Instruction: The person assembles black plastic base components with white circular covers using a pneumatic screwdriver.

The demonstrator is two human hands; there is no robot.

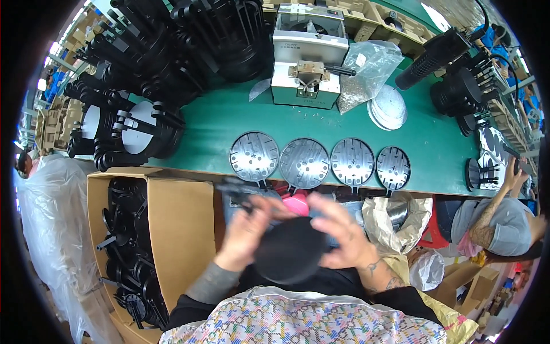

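Both my hands hold one round black plastic disc [288, 251] in front of my chest, below the table's edge. My left hand [243, 234] grips its left rim and my right hand [342, 230] its right rim; both are motion-blurred. A dark stem-like piece [235, 188] sticks out above my left hand; blur hides what it joins to. Several round black-rimmed discs with silvery faces [254, 156] lie in a row along the near edge of the green table [424, 132].
A cardboard box [180, 229] full of black plastic parts stands at my left. Stacked black frames [143, 74] crowd the table's left; a small grey machine [306, 63], a clear bag [369, 71] and white discs [388, 107] sit behind. Another person [492, 223] works at the right.
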